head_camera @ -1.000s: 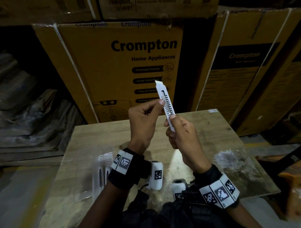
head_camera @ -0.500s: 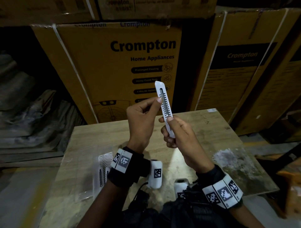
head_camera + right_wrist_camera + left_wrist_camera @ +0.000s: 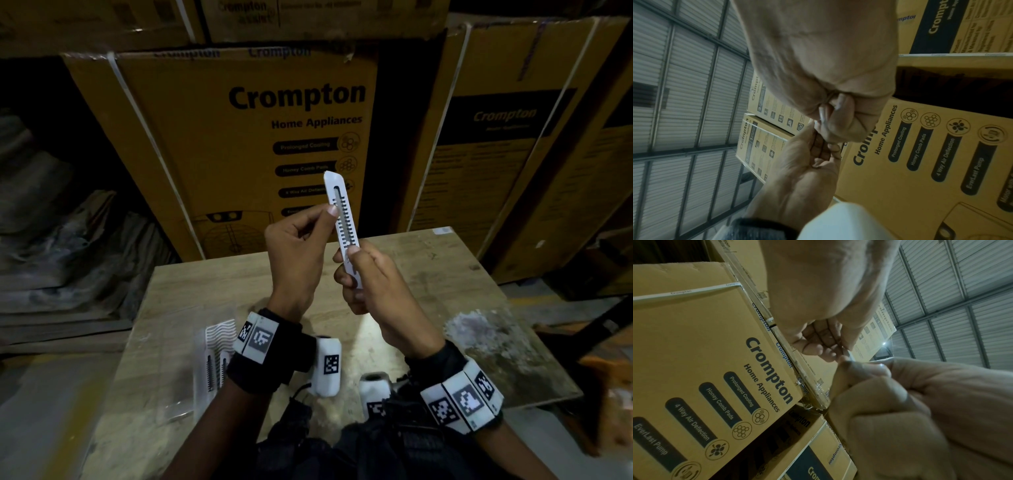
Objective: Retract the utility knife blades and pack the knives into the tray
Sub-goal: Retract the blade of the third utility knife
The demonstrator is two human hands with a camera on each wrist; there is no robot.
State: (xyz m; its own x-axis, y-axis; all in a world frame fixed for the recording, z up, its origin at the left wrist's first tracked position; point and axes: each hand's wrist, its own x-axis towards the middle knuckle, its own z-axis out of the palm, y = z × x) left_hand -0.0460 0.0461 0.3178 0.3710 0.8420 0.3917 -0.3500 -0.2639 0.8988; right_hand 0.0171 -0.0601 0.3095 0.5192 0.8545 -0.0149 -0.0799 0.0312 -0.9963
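A white utility knife [image 3: 343, 219] stands nearly upright in the air above the wooden table [image 3: 212, 291]. No blade shows past its slanted top end. My right hand [image 3: 356, 263] grips its lower end, thumb lying on the toothed slot. My left hand [image 3: 327, 216] pinches the knife's edge at mid-length. In the wrist views only a thin sliver of the knife [image 3: 850, 354] [image 3: 823, 115] shows between the fingers. A clear plastic tray [image 3: 198, 356] lies at the table's near left, with white knives [image 3: 215, 363] in it, partly hidden by my left wrist.
Stacked brown Crompton cartons [image 3: 260, 137] stand right behind the table, and more cartons [image 3: 513, 154] stand at the right. Folded grey sacks [image 3: 51, 240] lie at the left. A pale stain [image 3: 479, 335] marks the table's right side.
A short tip of blade stood out of the knife's top a second ago; now none shows. My right thumb has slid slightly down the slot. Both hands keep their hold.
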